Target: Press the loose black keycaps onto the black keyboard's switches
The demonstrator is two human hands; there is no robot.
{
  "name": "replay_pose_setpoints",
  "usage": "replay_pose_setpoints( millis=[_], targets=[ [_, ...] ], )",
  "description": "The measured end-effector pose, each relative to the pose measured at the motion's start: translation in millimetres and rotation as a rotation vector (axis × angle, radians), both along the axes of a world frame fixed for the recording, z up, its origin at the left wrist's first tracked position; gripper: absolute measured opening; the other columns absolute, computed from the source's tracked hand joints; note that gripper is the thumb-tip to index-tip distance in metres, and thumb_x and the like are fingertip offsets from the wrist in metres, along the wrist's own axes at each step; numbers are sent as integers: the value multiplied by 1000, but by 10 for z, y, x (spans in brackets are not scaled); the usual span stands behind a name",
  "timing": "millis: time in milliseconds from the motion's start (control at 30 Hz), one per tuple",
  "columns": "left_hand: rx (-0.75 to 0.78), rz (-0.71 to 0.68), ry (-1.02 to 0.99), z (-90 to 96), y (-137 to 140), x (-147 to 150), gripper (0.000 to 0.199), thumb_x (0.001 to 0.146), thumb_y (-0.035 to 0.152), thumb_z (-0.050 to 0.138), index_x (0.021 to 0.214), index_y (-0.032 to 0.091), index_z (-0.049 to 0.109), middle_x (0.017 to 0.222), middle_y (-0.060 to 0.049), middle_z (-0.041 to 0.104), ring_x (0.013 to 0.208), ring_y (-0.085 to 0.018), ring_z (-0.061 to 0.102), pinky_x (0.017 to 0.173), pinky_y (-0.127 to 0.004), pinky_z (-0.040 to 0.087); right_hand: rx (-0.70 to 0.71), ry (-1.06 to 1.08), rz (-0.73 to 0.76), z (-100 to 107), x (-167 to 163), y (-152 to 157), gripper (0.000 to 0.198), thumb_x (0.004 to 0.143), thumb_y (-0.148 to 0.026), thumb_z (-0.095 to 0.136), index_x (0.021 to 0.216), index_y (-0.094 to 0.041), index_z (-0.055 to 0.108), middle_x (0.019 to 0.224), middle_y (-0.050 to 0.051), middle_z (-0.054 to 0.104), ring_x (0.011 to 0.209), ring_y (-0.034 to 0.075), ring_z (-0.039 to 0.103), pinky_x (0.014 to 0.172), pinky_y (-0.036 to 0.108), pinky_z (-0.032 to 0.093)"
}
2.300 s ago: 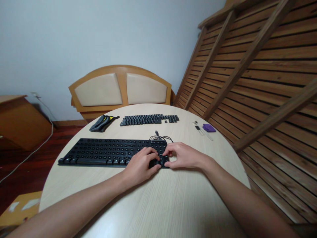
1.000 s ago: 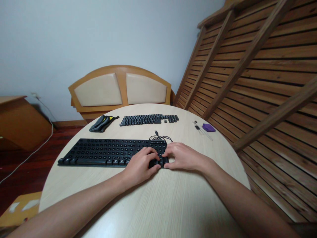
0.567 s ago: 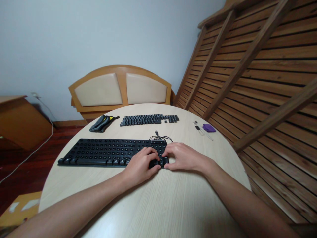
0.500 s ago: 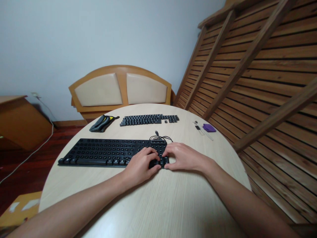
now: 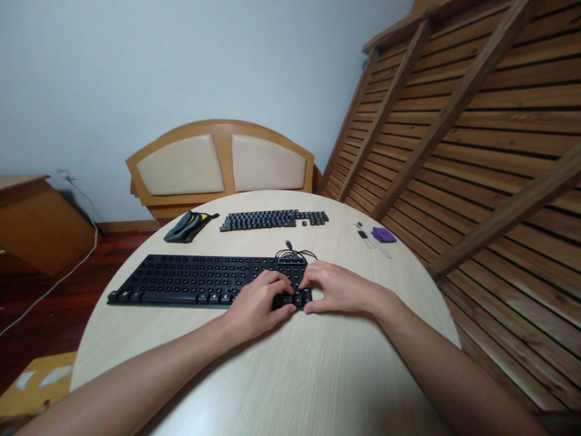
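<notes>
A black keyboard (image 5: pixel 181 279) lies on the round table, most of its keycaps off and its bare switch mounts showing. A few keycaps stay on along its front row. My left hand (image 5: pixel 261 298) is closed over the keyboard's right part, thumb at the front edge and fingertips on the keys behind it. At the right front corner, my right hand (image 5: pixel 336 287) grips with its thumb at the front edge and bent fingers over the number-pad keys. Dark keycaps (image 5: pixel 306 295) show between the two hands. The fingers partly hide the contact points.
Removed black keycaps (image 5: pixel 258 219) stand in rows at the back of the round table (image 5: pixel 345 375). A grey-and-black pouch-like item (image 5: pixel 188 226) lies back left. A purple cloth (image 5: pixel 384 234) and a thin wire tool (image 5: pixel 376 245) lie right. A coiled USB cable (image 5: pixel 297 251) sits behind the keyboard.
The keyboard has shifted very slightly to the right and toward me, and my right hand has moved slightly with it. My left hand stays nearly in place.
</notes>
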State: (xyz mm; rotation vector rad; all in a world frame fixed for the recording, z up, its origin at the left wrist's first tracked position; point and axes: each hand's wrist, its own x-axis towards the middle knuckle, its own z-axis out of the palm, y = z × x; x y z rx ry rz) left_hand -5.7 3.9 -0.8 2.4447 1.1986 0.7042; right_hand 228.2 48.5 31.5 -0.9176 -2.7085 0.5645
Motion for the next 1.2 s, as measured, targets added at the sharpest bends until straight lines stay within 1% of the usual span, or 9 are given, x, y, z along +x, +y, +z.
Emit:
replay_pose_setpoints(
  millis=[267,500,600,667,733,800,900,1000,1200],
  targets=[
    [76,23,60,87,-11,-23,25,87,33,70,109,22,66,127,-7,63,120,-27,55,98,-45,52,-66,-23,-20,99,92,8,27,72,-32,81,93,-20,70,98,4,67,96,23,59,87,36,46],
    [188,67,193,60,12,-58,54,85,46,69,130,18,60,149,-12,50,141,-33,39,114,-51,38,-115,-29,-87,81,225,67,33,65,-31,83,95,-20,72,99,5,67,100,24,58,88,36,47],
    [195,79,236,15,21,-57,60,86,52,67,134,17,59,153,-13,45,146,-34,33,117,-52,33,-133,-34,-105,105,275,75,36,64,-33,85,96,-20,74,99,6,67,100,25,59,87,35,47],
    [183,86,255,-7,24,-52,61,87,53,65,136,17,58,153,-13,46,145,-35,34,118,-51,33,-148,-17,-101,130,299,83,34,69,-37,82,97,-20,76,97,6,69,97,24,61,86,34,47],
    [164,94,271,-15,25,-45,62,88,53,64,137,16,57,152,-14,46,144,-35,36,117,-51,34,-156,29,-117,144,322,113,28,79,-41,74,98,-20,76,95,6,70,93,22,63,85,34,47],
    [147,98,277,-13,23,-39,63,88,53,63,139,16,56,152,-14,47,143,-35,38,117,-51,35,-122,84,-204,128,348,180,26,88,-41,64,97,-19,76,94,7,72,89,21,64,82,33,48],
    [144,93,258,-6,22,-37,62,89,53,63,139,17,55,151,-13,47,143,-35,39,116,-51,36,28,91,-415,33,397,361,29,95,-40,55,98,-17,74,96,8,74,87,20,66,79,31,48],
    [146,92,257,-7,25,-40,63,89,55,62,139,17,55,151,-13,48,142,-34,40,116,-51,36,130,24,-556,-110,448,609,29,94,-36,55,110,-17,70,104,10,73,92,22,66,80,31,48],
    [133,89,233,-9,28,-39,62,88,54,64,138,18,55,152,-14,47,142,-35,40,115,-53,37,187,-96,-725,-302,481,1123,38,91,-30,59,126,-16,62,113,11,72,104,25,65,90,33,46]
  ],
)
